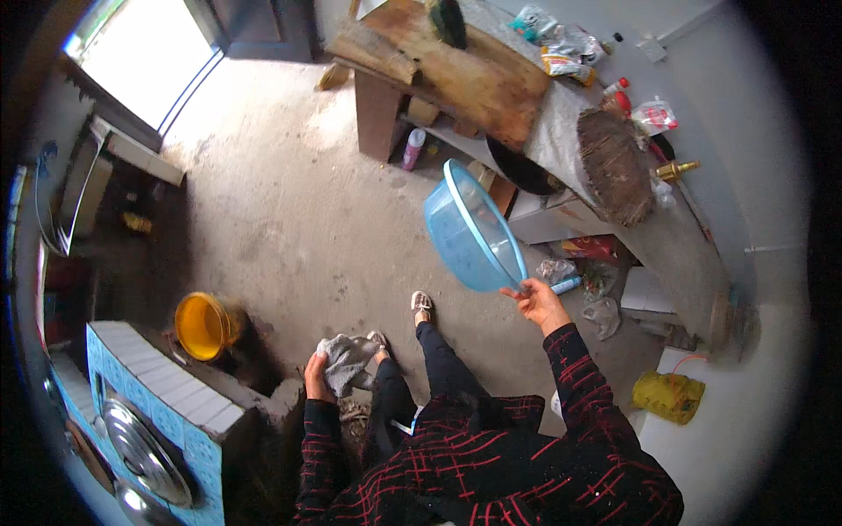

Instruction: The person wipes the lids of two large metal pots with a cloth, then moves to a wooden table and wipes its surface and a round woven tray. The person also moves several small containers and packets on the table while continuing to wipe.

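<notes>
My right hand (pixel 538 304) grips the rim of a translucent blue plastic basin (pixel 460 230). The basin is tilted on its side in the air, and its mouth faces the counter on the right. In my left hand (pixel 317 376) a crumpled grey cloth (pixel 346 361) hangs low, in front of my left leg. Little shows inside the basin through its wall. Under both hands lies the bare concrete floor (pixel 283 217).
A yellow bucket (pixel 200 325) stands on the left, near a blue-tiled stove (pixel 164 421) with a metal lid (pixel 148 450). Along the right runs a counter with a wooden board (pixel 473 85) and a brown fibrous mat (pixel 615 167). A spray can (pixel 413 148) stands below it. A doorway (pixel 154 59) opens at upper left.
</notes>
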Demonstrator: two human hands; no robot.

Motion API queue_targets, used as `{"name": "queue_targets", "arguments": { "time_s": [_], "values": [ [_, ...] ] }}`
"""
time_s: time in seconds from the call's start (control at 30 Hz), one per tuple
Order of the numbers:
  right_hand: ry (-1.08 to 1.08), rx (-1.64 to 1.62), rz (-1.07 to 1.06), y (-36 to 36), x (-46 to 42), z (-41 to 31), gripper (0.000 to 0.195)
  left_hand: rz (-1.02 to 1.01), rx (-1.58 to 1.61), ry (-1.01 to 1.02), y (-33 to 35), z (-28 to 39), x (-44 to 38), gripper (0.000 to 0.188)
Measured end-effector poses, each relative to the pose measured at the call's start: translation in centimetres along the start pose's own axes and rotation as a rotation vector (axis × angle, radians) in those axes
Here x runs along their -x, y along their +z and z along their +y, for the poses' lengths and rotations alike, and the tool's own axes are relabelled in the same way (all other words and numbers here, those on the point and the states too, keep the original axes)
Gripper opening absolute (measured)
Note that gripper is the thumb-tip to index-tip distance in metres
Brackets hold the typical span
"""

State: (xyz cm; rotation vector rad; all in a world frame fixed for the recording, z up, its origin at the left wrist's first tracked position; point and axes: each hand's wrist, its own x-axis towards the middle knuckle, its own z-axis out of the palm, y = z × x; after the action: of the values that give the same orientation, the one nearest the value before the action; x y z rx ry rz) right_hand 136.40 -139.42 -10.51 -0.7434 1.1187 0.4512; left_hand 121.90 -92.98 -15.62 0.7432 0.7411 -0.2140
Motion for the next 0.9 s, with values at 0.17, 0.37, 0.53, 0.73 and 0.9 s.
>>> {"name": "queue_targets", "arguments": {
  "time_s": [0.17,0.37,0.53,0.73,0.9],
  "values": [
    [-0.411,0.463,-0.083,-0.2,-6.2,3.8,0.016,0.089,0.125,0.007,-3.4,-1.5,3.9,0.040],
    [0.398,0.144,-0.064,3.3,-13.6,15.0,0.019,0.206,0.053,0.083,-3.8,-3.2,5.3,0.042],
    [0.214,0.220,-0.124,-1.1,-14.2,11.6,0.026,0.244,0.083,0.035,-2.1,-5.4,3.8,0.036],
    [-0.161,0.207,0.010,-3.4,-10.2,0.5,0.019,0.219,0.120,-0.064,-1.6,-9.1,0.2,0.033],
    [-0.428,0.185,0.095,-3.4,-9.2,-4.5,0.020,0.212,0.080,-0.104,-1.8,-10.2,-0.5,0.032]
  ]
}}
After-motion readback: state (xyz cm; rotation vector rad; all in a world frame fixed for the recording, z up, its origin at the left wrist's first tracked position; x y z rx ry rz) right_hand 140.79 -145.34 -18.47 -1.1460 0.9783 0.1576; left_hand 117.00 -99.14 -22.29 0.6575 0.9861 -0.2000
